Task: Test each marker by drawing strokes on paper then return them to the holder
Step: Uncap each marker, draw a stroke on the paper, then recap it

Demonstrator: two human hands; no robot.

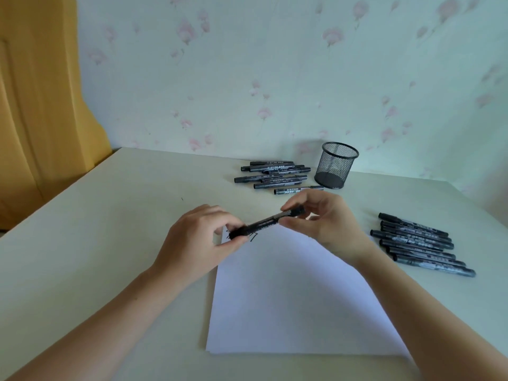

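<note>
The marker (268, 222) held between both hands is black with a grey printed label. Under the hands lies white paper (291, 298) with small black strokes (253, 237) by the left hand (198, 237). Beyond the right hand (327, 224) stands a black mesh holder (336, 165); the wallpaper (275, 64) behind is pale green with pink flowers.

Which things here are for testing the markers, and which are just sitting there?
For the job: the marker held in both hands (left hand, right hand), the paper, the mesh holder, and the two marker piles.

Just there: the table, the flowery wall, the yellow door.
</note>
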